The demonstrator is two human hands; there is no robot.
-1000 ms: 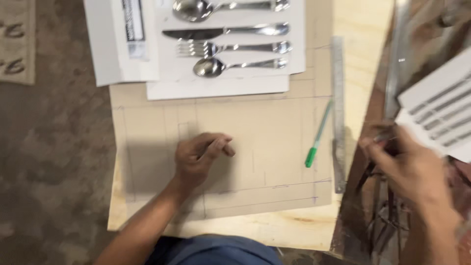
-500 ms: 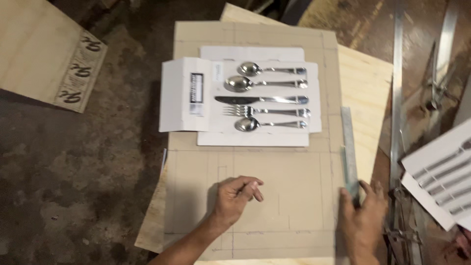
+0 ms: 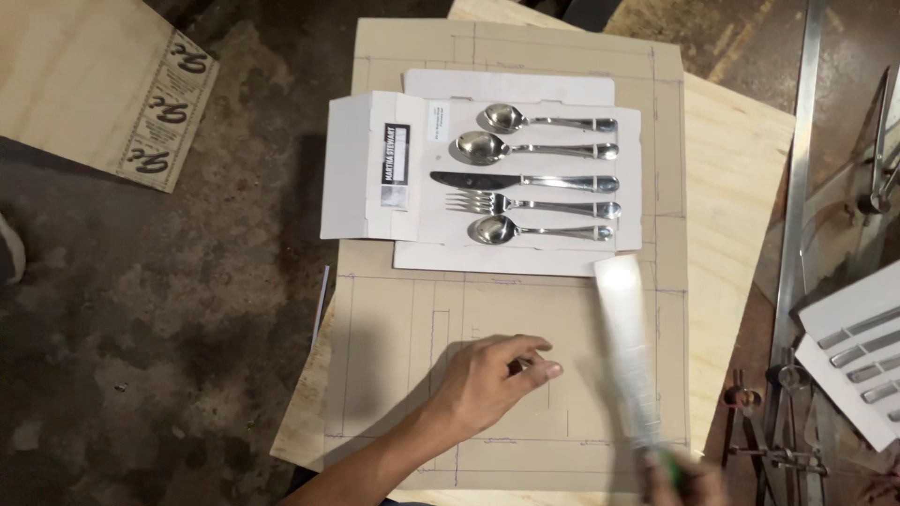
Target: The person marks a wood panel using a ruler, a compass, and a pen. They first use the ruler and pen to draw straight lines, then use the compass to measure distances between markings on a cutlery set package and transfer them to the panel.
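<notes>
**Ruler swinging over a marked cardboard sheet**

At the upper left of the frame a plywood offcut [image 3: 89,80] lies on the dark floor. Centre frame, a tan cardboard sheet [image 3: 403,375] with pencilled layout lines rests on a plywood board [image 3: 741,187]. On its upper half sits an opened white box [image 3: 366,169] with a cutlery set [image 3: 539,173]: two spoons, a knife, a fork and another spoon, handles pointing right.

Lower centre, the left hand [image 3: 487,379] presses on the sheet, fingers curled together; something small may be pinched at the fingertips, but I cannot tell what.

To its right, a metal ruler [image 3: 623,347] appears blurred, held above the sheet's right side. The right hand [image 3: 680,478], at the bottom edge, is closed round its lower end along with something green.

At the far right lie long metal straightedges [image 3: 797,187] and another white cutlery tray [image 3: 858,347].

Risk, as I judge it: the ruler's upper end is just beside the box, so it could knock the cutlery; if the left hand slips, the sheet could shift and the lines would go off.
</notes>
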